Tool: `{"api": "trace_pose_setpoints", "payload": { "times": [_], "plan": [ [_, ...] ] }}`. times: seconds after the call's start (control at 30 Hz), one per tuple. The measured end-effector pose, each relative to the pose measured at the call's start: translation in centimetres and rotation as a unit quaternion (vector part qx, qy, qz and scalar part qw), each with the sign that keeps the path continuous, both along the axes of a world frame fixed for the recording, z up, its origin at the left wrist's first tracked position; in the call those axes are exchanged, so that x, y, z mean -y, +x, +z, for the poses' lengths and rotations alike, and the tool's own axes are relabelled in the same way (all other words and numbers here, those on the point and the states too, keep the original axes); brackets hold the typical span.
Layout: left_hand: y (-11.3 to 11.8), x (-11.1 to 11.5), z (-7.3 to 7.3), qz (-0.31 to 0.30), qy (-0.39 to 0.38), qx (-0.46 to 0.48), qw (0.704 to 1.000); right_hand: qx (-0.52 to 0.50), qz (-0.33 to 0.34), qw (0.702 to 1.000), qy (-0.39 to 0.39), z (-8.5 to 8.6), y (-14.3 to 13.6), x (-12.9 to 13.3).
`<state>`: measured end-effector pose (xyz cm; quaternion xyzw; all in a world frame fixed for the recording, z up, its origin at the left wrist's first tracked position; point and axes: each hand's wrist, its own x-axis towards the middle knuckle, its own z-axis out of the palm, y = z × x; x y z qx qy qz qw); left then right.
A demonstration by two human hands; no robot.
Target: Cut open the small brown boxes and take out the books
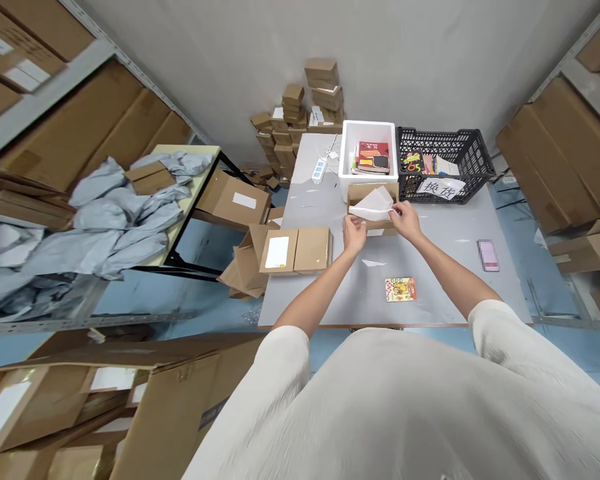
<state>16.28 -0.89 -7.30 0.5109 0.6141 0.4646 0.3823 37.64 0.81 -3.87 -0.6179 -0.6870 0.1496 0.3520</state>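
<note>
White paper (377, 201) lies between the hands, over an open box (357, 191) whose inside it mostly hides. The right hand (405, 221) pinches its right edge; the left hand (355, 234) curls beside its left corner, grip indeterminable.

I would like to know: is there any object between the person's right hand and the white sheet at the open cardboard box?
Nothing visible stands between them: the right hand appears to pinch the right edge of the white sheet. The black crate is beyond the hand, not in between.
</note>
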Motion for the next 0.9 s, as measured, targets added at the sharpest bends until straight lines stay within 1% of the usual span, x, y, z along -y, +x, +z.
{"api": "trace_pose_setpoints", "payload": {
  "times": [0.1, 0.23, 0.3, 0.4, 0.47, 0.6, 0.7, 0.8, 0.9],
  "plan": [
    [-1.0, -0.1, 0.5, -0.032, 0.023, -0.090, 0.995, 0.076, -0.001, 0.997, -0.004, -0.1, -1.0, -1.7],
    [-1.7, 0.2, 0.8, -0.091, 0.010, -0.174, 0.980, 0.172, -0.006, 0.984, -0.041, -1.2, -1.7, -2.6],
    [-1.8, 0.3, 0.6, -0.121, -0.001, -0.201, 0.972, 0.208, 0.007, 0.975, -0.075, -1.9, -1.8, -2.7],
    [-1.8, 0.3, 0.2, -0.160, -0.011, -0.227, 0.961, 0.244, 0.045, 0.960, -0.132, -2.8, -1.7, -2.7],
    [-1.8, 0.3, -0.1, -0.174, -0.011, -0.237, 0.956, 0.258, 0.068, 0.953, -0.142, -3.2, -1.6, -2.4],
    [-1.4, 0.4, -0.3, -0.182, 0.005, -0.247, 0.952, 0.253, 0.085, 0.958, -0.103, -3.1, -0.9, -1.5],
    [-0.9, 0.9, -0.2, -0.191, 0.031, -0.242, 0.951, 0.230, 0.089, 0.966, -0.082, -2.8, 0.4, -0.4],
    [0.0, 2.0, -0.3, -0.204, 0.051, -0.223, 0.952, 0.180, 0.090, 0.977, -0.066, -3.1, 2.4, 1.5],
    [1.1, 3.6, -1.2, -0.233, 0.062, -0.193, 0.951, 0.119, 0.087, 0.988, -0.053, -4.2, 4.7, 4.4]
  ]
}}
